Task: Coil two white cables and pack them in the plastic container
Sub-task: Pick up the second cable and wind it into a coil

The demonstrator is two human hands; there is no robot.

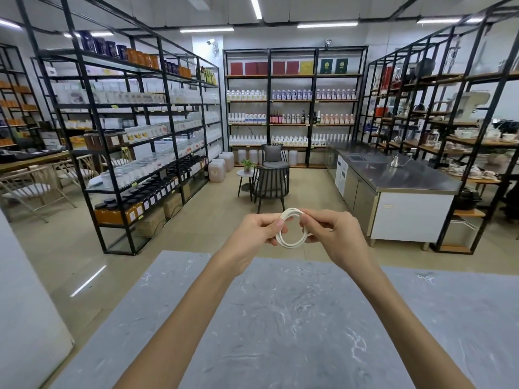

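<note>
A white cable (292,244) is wound into a small round coil of a few loops, held up in the air beyond the far edge of the grey marble table (295,318). My left hand (257,230) pinches the coil's left side between thumb and fingers. My right hand (328,233) grips its right side. Both arms stretch forward over the table. No second cable and no plastic container are in view.
Black metal shelving (134,136) full of jars and bottles lines the left, back and right walls. A stainless steel counter (398,175) stands at the right. Dark chairs (271,183) and a small round side table stand on the floor ahead.
</note>
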